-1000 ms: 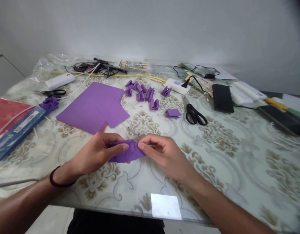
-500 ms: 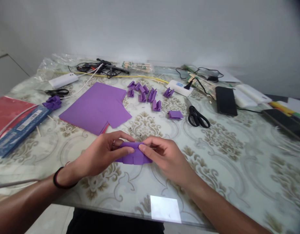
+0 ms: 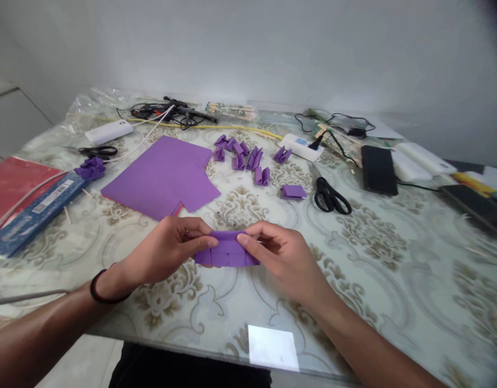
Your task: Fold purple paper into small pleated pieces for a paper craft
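Folded purple paper strip (image 3: 231, 257), head view: held between the two hands near the front of the patterned surface (image 3: 413, 302). Long axis runs left to right across the view, one end toward each hand; creases cross its near face. Whether its lower edge touches the surface, cannot tell.

Left hand (image 3: 167, 250) pinches the strip's upper left part, thumb on the near face, fingers mostly hidden behind. Right hand (image 3: 286, 261) grips the upper right part likewise, thumb near the top edge. Neither hand is clearly nearer; the strip lies directly between them, thumbs a short gap apart.

Beyond the left hand: flat purple sheets (image 3: 159, 172), a red edge showing beneath. Beyond the strip, toward the wall: a loose cluster of small folded purple pieces (image 3: 254, 158). Nearer, and apart to the right, one flatter purple folded piece (image 3: 293, 192), just beside the black-handled scissors (image 3: 323, 186).

Far left: crumpled purple paper (image 3: 90, 168) by a red-and-blue packet (image 3: 34, 210). Far right: a black phone (image 3: 378, 170), lying flat.
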A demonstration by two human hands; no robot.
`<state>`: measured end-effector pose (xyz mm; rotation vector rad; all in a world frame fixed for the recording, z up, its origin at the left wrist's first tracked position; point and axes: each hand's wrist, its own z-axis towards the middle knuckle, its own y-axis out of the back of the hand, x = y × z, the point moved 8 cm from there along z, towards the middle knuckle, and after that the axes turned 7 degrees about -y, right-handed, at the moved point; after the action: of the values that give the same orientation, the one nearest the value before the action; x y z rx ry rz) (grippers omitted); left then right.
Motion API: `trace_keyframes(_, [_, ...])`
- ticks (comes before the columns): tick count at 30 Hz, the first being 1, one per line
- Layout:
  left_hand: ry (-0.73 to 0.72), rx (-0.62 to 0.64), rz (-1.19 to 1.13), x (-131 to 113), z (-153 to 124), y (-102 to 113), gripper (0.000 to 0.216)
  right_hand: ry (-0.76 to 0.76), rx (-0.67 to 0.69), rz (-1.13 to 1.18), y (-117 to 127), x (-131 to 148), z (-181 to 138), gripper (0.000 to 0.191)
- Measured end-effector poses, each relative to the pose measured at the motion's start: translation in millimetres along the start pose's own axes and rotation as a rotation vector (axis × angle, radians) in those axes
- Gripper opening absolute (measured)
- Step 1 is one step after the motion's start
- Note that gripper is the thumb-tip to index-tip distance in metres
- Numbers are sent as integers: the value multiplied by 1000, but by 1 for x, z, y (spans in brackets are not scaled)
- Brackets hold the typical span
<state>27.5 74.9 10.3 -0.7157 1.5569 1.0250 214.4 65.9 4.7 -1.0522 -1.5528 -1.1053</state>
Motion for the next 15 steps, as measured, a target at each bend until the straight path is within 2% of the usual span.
trace_keyframes(6, [-21,-89,-57,0,0,4,18,-16,37,78,-2,0,2,21])
trace_keyframes(10, [50,-44,-182,6,-1,-2,21,-18,-19,87,3,-1,2,25])
trace_keyframes(15, [34,-26,-120,4,-4,-1,24,4,-34,81,5,1,0,24])
